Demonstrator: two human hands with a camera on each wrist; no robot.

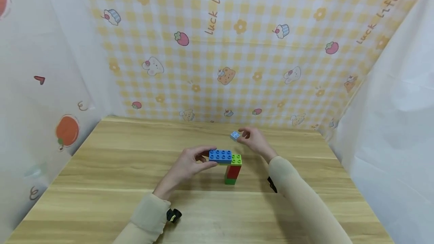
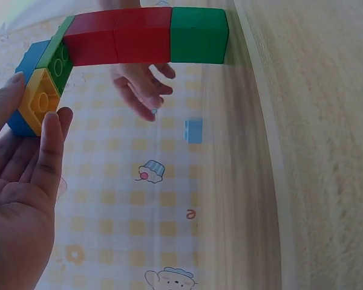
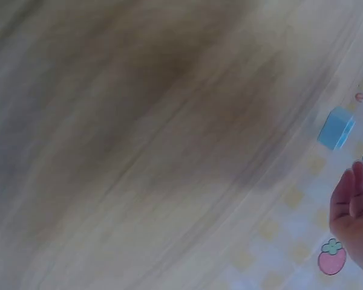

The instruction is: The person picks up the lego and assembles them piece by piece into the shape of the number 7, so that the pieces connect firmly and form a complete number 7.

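Note:
A small block tower stands on the table, with a green brick (image 2: pixel 199 35) at its foot, red bricks (image 2: pixel 118 37) above it and a lime green brick (image 1: pixel 236 159) on top. A blue eight-stud brick (image 1: pixel 220 156) juts out to the left at the tower's top, with a yellow brick (image 2: pixel 40 99) under it. My left hand (image 1: pixel 190 162) pinches the blue brick's left end between thumb and fingers. Beyond the tower lies a light blue brick (image 1: pixel 235 135). My right hand (image 1: pixel 254 140) hovers at its right side, fingers loosely bent and holding nothing.
The wooden table (image 1: pixel 101 183) runs back to a yellow checked cloth (image 1: pixel 217 55). White sheets hang at the left (image 1: pixel 40 86) and right. Black straps (image 1: pixel 173 215) show by both sleeves.

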